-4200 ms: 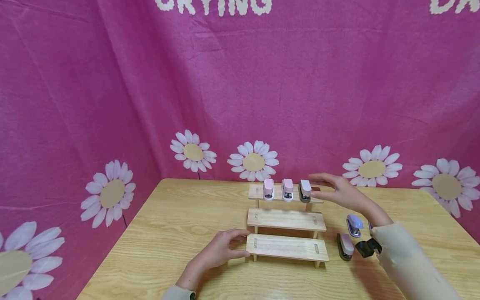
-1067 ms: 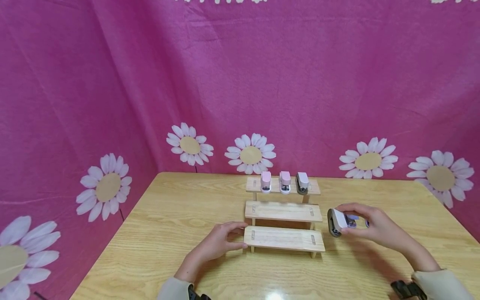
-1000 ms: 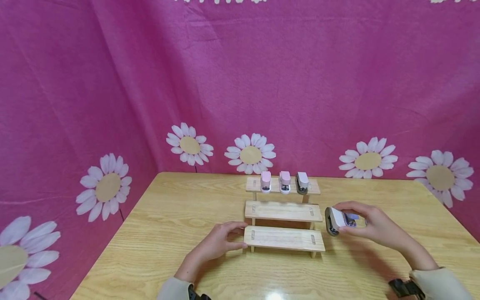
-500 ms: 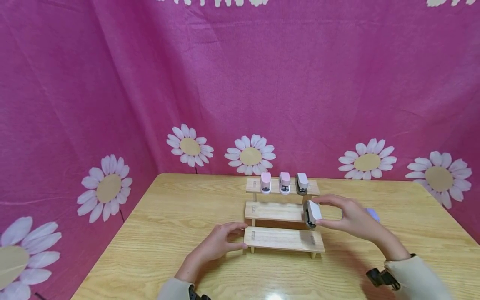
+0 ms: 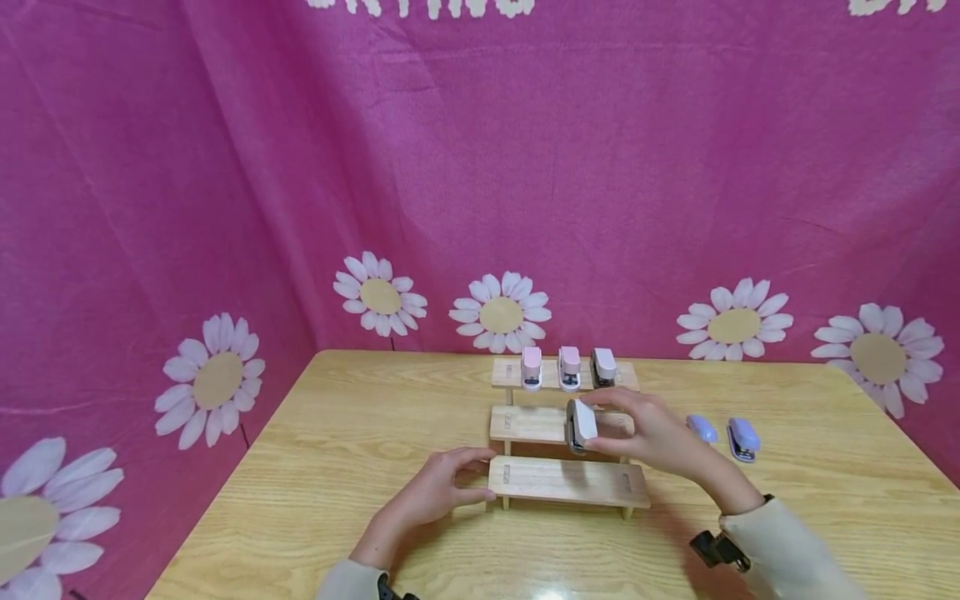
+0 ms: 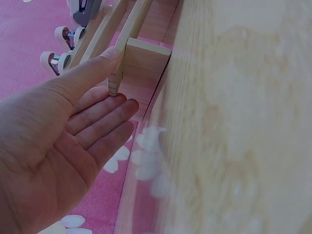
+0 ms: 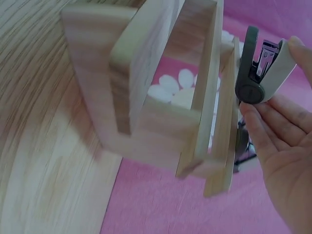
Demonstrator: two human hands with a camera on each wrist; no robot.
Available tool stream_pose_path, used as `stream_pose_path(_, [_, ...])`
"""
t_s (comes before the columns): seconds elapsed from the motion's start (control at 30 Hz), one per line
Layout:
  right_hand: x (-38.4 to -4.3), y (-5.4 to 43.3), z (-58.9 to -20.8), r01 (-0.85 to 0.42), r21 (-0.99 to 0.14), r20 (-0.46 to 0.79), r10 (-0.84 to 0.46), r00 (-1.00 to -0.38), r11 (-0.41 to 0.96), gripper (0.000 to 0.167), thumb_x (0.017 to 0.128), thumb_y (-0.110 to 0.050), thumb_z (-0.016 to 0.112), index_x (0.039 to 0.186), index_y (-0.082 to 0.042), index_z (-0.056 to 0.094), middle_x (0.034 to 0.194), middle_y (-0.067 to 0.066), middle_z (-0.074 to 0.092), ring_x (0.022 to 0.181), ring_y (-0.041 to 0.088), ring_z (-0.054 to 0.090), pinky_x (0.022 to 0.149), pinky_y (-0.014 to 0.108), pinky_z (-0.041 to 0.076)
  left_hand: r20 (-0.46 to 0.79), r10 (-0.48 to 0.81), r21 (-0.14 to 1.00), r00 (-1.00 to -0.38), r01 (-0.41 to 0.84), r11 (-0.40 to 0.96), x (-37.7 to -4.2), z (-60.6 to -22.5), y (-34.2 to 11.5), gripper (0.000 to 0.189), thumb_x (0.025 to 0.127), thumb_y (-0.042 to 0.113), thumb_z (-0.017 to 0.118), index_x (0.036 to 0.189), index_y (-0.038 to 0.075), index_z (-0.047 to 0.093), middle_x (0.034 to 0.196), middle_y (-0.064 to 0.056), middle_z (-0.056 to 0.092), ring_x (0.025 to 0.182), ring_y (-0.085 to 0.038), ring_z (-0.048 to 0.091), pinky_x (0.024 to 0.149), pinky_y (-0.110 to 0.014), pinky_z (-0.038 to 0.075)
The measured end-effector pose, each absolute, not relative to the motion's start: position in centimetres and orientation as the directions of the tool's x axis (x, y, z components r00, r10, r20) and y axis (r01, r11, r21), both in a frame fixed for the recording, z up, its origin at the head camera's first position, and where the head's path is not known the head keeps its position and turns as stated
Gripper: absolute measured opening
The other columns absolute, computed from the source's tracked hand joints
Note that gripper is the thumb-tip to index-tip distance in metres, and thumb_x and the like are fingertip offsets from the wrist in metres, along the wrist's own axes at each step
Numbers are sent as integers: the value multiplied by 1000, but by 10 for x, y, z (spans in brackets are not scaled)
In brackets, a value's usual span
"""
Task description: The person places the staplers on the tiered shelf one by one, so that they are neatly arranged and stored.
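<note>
A three-tier wooden stand point(image 5: 562, 481) is on the table. My left hand point(image 5: 431, 493) holds the left end of its lowest tier; in the left wrist view the thumb point(image 6: 100, 64) is on one side of the board and fingers on the other. My right hand point(image 5: 660, 435) pinches a small stapler point(image 5: 584, 423), pale on top with a dark grey base, in front of the middle tier. In the right wrist view, this stapler point(image 7: 265, 68) is clear of the boards. Along the top tier sit two pink staplers point(image 5: 531, 367) and a white-and-dark one point(image 5: 603, 367).
Two purple staplers point(image 5: 742, 439) lie on the wooden table point(image 5: 337, 433) right of the stand, behind my right forearm. A pink flowered cloth point(image 5: 600, 208) hangs behind the table and down its left side.
My right hand has let go of the top-tier stapler, picked up another from the table and carried it left to the middle tier. The left hand keeps its place at the stand.
</note>
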State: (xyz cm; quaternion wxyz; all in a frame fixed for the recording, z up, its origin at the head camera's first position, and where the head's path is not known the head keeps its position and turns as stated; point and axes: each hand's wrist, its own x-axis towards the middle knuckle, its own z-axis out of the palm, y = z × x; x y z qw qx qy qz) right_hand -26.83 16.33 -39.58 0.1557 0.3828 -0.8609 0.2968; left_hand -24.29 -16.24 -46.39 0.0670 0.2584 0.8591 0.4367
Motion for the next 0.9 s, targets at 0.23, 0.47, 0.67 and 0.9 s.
stream_pose_path(0.23, [-271, 143, -395, -764, -388, 491, -587, -644, 515, 54, 78, -25, 83, 125, -5, 64, 123, 11, 68, 114, 27, 65, 95, 45, 57, 127, 507, 772, -853, 406, 489, -243, -466, -163, 51, 86, 22, 75, 131, 3, 59, 128, -15, 65, 114, -27, 66, 100, -37, 55])
stream_pose_path(0.47, [-274, 127, -395, -776, -374, 499, -595, -630, 508, 54, 78, -28, 83, 123, -7, 64, 122, 9, 69, 114, 26, 65, 97, 43, 56, 113, 495, 771, -861, 390, 503, -244, -466, -163, 52, 86, 23, 75, 132, 4, 58, 128, -14, 66, 114, -25, 67, 100, -35, 55])
stream_pose_path(0.67, [-279, 117, -397, -779, -397, 484, -611, -627, 485, 52, 79, -26, 82, 124, -6, 64, 123, 9, 69, 113, 25, 66, 95, 41, 57, 128, 503, 765, -854, 408, 498, -245, -468, -163, 52, 86, 23, 75, 131, 3, 59, 127, -14, 66, 113, -26, 67, 99, -36, 55])
stream_pose_path(0.9, [-281, 111, -399, -758, -435, 457, -607, -650, 486, 52, 81, -26, 80, 126, -5, 63, 124, 12, 68, 113, 29, 66, 95, 42, 58, 121, 500, 761, -857, 404, 508, -244, -466, -164, 51, 87, 23, 75, 131, 5, 59, 128, -13, 66, 114, -25, 66, 99, -35, 55])
